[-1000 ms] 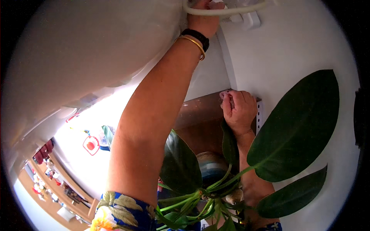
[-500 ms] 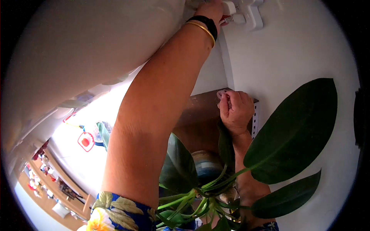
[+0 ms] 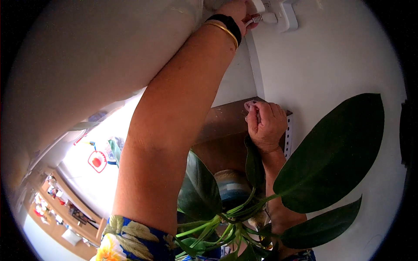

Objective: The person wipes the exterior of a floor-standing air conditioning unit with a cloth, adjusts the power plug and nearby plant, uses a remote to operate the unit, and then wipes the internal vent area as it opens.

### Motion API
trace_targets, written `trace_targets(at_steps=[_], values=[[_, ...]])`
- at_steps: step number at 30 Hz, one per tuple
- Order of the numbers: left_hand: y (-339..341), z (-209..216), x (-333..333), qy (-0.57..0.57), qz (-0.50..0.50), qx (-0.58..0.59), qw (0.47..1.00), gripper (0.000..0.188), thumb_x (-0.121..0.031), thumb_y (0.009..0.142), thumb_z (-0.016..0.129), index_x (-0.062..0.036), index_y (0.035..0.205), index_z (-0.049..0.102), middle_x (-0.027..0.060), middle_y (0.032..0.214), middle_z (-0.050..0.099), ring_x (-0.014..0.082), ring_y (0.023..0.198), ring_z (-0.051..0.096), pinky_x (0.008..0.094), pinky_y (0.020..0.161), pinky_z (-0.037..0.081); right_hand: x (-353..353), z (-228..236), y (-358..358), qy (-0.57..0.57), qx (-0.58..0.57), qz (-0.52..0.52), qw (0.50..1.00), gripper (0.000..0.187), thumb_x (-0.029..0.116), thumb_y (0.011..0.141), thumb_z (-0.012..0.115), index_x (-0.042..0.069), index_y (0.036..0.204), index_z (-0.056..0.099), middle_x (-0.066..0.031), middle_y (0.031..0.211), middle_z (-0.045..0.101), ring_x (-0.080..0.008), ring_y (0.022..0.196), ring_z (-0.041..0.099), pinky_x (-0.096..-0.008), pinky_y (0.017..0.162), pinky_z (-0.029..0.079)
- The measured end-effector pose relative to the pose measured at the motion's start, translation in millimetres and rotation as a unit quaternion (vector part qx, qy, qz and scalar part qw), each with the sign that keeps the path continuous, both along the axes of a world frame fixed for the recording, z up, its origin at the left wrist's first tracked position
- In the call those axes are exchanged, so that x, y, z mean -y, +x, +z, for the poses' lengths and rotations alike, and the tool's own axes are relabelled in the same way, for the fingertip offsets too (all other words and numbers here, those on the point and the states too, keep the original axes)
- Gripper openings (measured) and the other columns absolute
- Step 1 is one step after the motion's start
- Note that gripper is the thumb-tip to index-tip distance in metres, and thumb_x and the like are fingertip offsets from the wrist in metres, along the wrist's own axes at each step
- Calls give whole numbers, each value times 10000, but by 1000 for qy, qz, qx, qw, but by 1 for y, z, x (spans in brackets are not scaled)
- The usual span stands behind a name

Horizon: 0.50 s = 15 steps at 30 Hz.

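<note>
Up near the ceiling, the left hand [image 3: 237,11] reaches to a white wall fitting [image 3: 285,15] and touches a white plug [image 3: 263,18] on it, though the picture's rim hides whether the fingers grip it. Lower down, the right hand [image 3: 264,124] is clenched over the corner of a brown wooden shelf [image 3: 224,124] against the white wall [image 3: 331,65]. A potted plant [image 3: 331,152] with broad dark leaves stands just below that hand.
</note>
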<state>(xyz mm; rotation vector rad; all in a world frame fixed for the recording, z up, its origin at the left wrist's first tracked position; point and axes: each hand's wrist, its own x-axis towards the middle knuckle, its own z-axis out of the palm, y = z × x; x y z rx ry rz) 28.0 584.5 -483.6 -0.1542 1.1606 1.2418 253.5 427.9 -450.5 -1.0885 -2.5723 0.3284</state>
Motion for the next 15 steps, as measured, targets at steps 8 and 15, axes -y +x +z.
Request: trace_targets(at_steps=[8,15], values=[[-4,-3,-6,5,-63,-2,998,395,-522,965,456,-162,984,617,13,825,609,187,696,547,318,571,411,-1,0,1,-5,-10,-1,1000,90,111,803,649,79,875,606,-57,764,631,-295,702,593,-413,638,457],[-3,-9,-5,35,-63,23,997,365,-492,960,492,-157,996,633,6,845,634,182,730,593,316,583,461,0,2,-1,-34,1,-8,999,88,127,802,656,91,871,613,-44,757,631,-286,704,596,-414,637,456]])
